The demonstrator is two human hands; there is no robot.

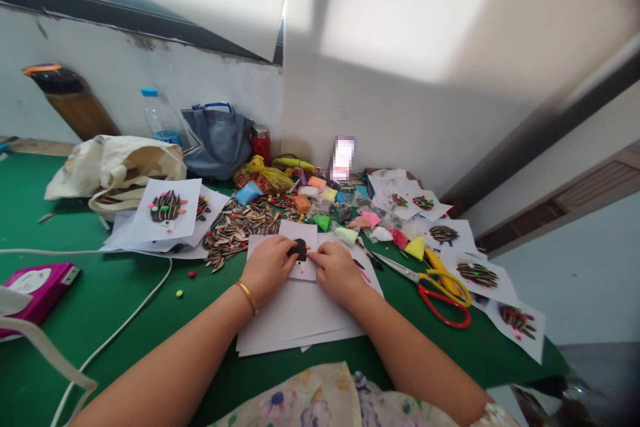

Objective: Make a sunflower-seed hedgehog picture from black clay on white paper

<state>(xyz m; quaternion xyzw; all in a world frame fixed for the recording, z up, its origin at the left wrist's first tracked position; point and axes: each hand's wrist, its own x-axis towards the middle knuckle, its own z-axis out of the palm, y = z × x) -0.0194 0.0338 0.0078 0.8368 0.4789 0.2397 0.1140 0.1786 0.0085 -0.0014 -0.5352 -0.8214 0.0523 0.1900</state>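
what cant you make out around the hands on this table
All in the head view:
Black clay lump: partly hidden by the left hand and right hand.
Upright object: blurred into a bright patch, kind unreadable.
Coloured packets: any labels too small to read.

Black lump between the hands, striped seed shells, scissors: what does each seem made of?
The matte black lump seems to be soft modelling clay, judging by its uneven, pinched shape. The black-and-white striped shells look like dry sunflower seed husks, thin and curved. The red-and-yellow scissors seem to have glossy plastic handles and steel blades, grey with a metallic sheen.
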